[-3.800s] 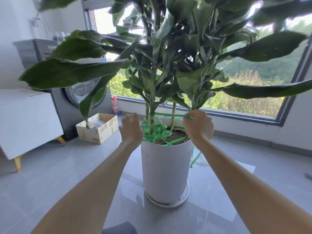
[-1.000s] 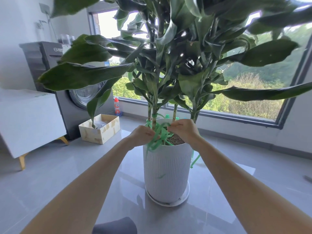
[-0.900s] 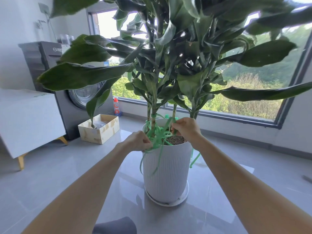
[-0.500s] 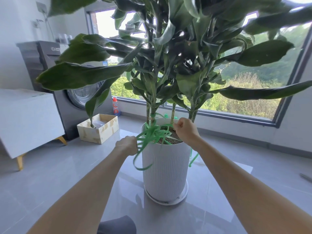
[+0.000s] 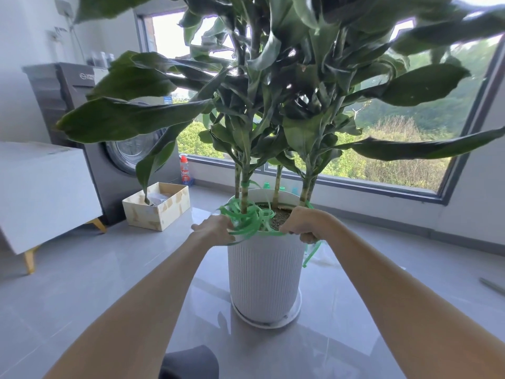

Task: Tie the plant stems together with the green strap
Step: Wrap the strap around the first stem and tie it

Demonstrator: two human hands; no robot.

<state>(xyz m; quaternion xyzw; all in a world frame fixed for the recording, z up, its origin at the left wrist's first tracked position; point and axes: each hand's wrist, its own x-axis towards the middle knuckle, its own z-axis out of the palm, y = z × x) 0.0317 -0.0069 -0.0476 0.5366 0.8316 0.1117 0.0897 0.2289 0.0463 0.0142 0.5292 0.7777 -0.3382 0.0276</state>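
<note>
- The strap (image 5: 250, 218) is lying mostly as a loose tangle of green loops on the soil (image 5: 281, 214), bunched round the foot of the left stem at the near-left rim of the pot (image 5: 265, 272).
- One small turn of it is sitting higher up on that left stem, and a free tail is hanging down outside the pot on the right.
- The stems (image 5: 277, 181) are standing apart in the soil, and we are seeing no band drawing them together.
- We are judging the job as begun but far from finished: the strap is anchored on one stem, while looping it round all of them, pulling it tight and knotting it are all waiting to be done.
- The left hand (image 5: 216, 228) is curling its fingers round a bunch of loops just outside the left rim.
- The right hand (image 5: 303, 221) is closing over the right rim with its fingers curled under, and we are taking it to be gripping the strap, since the tail is dropping from beneath it.
- The pot is standing on a saucer (image 5: 267, 322) on the floor (image 5: 82, 269), with a box (image 5: 161, 207) off to the left.
</note>
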